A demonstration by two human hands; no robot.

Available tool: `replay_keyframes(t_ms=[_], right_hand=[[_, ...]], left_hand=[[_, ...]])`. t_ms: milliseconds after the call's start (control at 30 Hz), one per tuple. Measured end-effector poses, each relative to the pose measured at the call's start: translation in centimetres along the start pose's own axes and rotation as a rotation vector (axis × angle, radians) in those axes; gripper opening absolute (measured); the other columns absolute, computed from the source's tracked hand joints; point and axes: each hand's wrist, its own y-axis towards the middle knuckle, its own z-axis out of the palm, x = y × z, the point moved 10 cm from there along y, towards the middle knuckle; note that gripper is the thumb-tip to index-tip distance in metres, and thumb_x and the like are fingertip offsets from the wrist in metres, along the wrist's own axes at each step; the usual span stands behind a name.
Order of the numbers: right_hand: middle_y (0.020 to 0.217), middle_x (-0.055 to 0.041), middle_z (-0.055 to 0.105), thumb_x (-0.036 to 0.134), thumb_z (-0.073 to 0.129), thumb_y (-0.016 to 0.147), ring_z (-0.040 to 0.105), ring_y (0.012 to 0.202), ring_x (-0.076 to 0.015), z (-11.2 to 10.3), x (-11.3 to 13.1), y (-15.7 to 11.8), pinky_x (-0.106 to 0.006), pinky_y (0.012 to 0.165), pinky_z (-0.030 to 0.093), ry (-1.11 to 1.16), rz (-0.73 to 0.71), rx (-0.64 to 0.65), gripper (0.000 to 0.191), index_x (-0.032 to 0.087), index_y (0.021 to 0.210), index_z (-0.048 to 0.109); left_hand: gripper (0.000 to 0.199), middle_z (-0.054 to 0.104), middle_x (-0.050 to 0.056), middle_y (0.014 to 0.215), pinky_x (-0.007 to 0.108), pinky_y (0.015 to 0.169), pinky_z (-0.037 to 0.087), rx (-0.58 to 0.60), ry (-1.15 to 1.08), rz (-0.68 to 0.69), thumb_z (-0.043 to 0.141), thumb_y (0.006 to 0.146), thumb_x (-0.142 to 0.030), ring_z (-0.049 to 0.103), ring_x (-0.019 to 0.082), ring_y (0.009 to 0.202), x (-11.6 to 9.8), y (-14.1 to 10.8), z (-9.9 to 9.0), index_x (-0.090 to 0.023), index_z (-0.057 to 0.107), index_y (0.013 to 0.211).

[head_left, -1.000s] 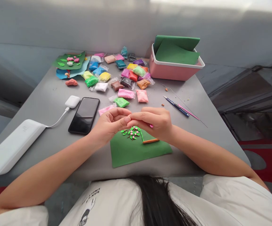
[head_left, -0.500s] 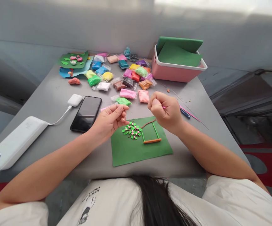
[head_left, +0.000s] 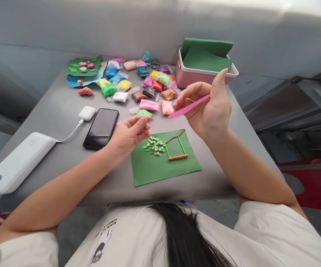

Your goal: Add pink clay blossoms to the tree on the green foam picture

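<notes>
My right hand [head_left: 209,105] is raised to the right of the green sheet, thumb up and fingers half curled. A pink plastic clay tool [head_left: 189,107] lies slanted in it, its tapered end pointing left. My left hand [head_left: 132,133] is closed in a pinch over the sheet's upper left corner; anything between thumb and forefinger is too small or hidden to make out. On the green sheet [head_left: 160,172] is a clay picture: a leafy clump [head_left: 155,146] with pink dots, a brown branch [head_left: 175,136], and two green strands down to an orange bar [head_left: 178,157].
Several bagged clay pieces [head_left: 120,97] spread across the table's back. A pink box [head_left: 202,77] with green sheets stands at the back right. To my left lie a phone [head_left: 101,128], a white power bank [head_left: 21,163] and a white case [head_left: 87,113]; finished clay pictures [head_left: 79,72] lie beyond.
My right hand has turned and loosened from a fist, rising slightly to the right, so the pink tool now shows. My left hand keeps its pinch. The whole view has shifted slightly.
</notes>
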Motion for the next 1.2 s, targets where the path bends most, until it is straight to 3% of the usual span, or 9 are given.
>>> replay_keyframes(t_ms=[133, 233, 367, 533, 600, 800, 900, 1033, 1200], right_hand=[[0.065, 0.0013, 0.066, 0.096, 0.049, 0.085, 0.059, 0.044, -0.0104, -0.9, -3.5, -0.2, -0.027, 0.04, 0.05, 0.099, 0.159, -0.05, 0.073, 0.024, 0.074, 0.062], [0.079, 0.0021, 0.073, 0.084, 0.073, 0.08, 0.073, 0.062, -0.01, -1.9, -5.4, -0.6, -0.024, 0.06, 0.065, 0.103, 0.208, -0.088, 0.062, 0.023, 0.081, 0.061], [0.085, 0.0084, 0.077, 0.05, 0.104, 0.059, 0.079, 0.074, -0.0074, -2.0, -6.7, -1.5, -0.021, 0.078, 0.068, 0.097, 0.243, -0.045, 0.059, 0.023, 0.091, 0.062], [0.079, 0.0093, 0.077, 0.044, 0.103, 0.064, 0.077, 0.07, -0.007, -1.5, -6.6, -2.5, -0.02, 0.071, 0.067, 0.099, 0.262, 0.004, 0.054, 0.023, 0.095, 0.064], [0.081, 0.0084, 0.078, 0.044, 0.103, 0.065, 0.077, 0.069, -0.0074, -1.2, -6.3, -2.8, -0.021, 0.07, 0.067, 0.098, 0.274, 0.02, 0.05, 0.022, 0.091, 0.066], [0.078, 0.0074, 0.078, 0.04, 0.102, 0.065, 0.076, 0.064, -0.0087, -1.6, -5.3, -2.9, -0.021, 0.065, 0.067, 0.082, 0.26, -0.019, 0.042, 0.022, 0.086, 0.069], [0.076, 0.0078, 0.077, 0.037, 0.101, 0.066, 0.076, 0.063, -0.009, -1.7, -5.2, -2.9, -0.021, 0.063, 0.067, 0.086, 0.266, -0.035, 0.039, 0.023, 0.085, 0.07], [0.075, 0.0078, 0.077, 0.034, 0.099, 0.069, 0.076, 0.062, -0.009, -1.7, -5.0, -3.0, -0.021, 0.062, 0.067, 0.083, 0.263, -0.042, 0.034, 0.023, 0.084, 0.071], [0.077, 0.006, 0.078, 0.03, 0.095, 0.074, 0.078, 0.065, -0.0104, -1.5, -4.5, -3.2, -0.022, 0.064, 0.067, 0.051, 0.241, -0.032, 0.029, 0.022, 0.087, 0.071]], left_hand=[[0.048, 0.067, -0.005, 0.064, 0.016, 0.06, 0.059, 0.023, -0.004, 0.029, 0.106, 0.054, -0.046, 0.062, 0.004, 0.056, -0.3, 0.1, 0.0, -0.015, 0.081, 0.079], [0.043, 0.077, -0.002, 0.077, 0.014, 0.069, 0.062, 0.009, 0.01, 0.024, 0.108, 0.053, -0.034, 0.071, 0.006, 0.067, -0.3, 0.0, -0.3, -0.017, 0.083, 0.084], [0.045, 0.082, 0.0, 0.085, 0.015, 0.073, 0.064, 0.01, 0.007, -0.006, 0.107, 0.057, -0.033, 0.075, 0.007, 0.073, 0.0, -0.1, -0.1, -0.019, 0.086, 0.095], [0.04, 0.074, -0.001, 0.068, 0.016, 0.061, 0.061, -0.005, 0.018, -0.034, 0.099, 0.07, -0.048, 0.066, 0.006, 0.058, 0.0, 0.1, -0.1, -0.015, 0.082, 0.084], [0.043, 0.072, -0.002, 0.065, 0.017, 0.059, 0.06, -0.004, 0.032, -0.038, 0.1, 0.067, -0.051, 0.064, 0.005, 0.055, 0.0, 0.1, -0.1, -0.014, 0.081, 0.079], [0.04, 0.082, 0.0, 0.084, 0.016, 0.074, 0.062, -0.014, 0.037, -0.082, 0.107, 0.056, -0.029, 0.075, 0.008, 0.073, 0.6, -0.2, -0.5, -0.02, 0.086, 0.089], [0.043, 0.083, 0.002, 0.087, 0.016, 0.074, 0.063, -0.013, 0.033, -0.086, 0.106, 0.059, -0.035, 0.076, 0.009, 0.076, 0.6, -0.1, -0.4, -0.021, 0.087, 0.094], [0.045, 0.073, -0.002, 0.067, 0.017, 0.063, 0.063, 0.014, 0.042, -0.053, 0.103, 0.059, -0.052, 0.067, 0.007, 0.06, 0.4, 0.3, -0.3, -0.018, 0.085, 0.082], [0.034, 0.072, -0.003, 0.073, 0.016, 0.068, 0.066, 0.02, 0.083, -0.029, 0.106, 0.059, -0.038, 0.068, 0.005, 0.068, 0.4, 0.3, -0.4, -0.021, 0.086, 0.081]])
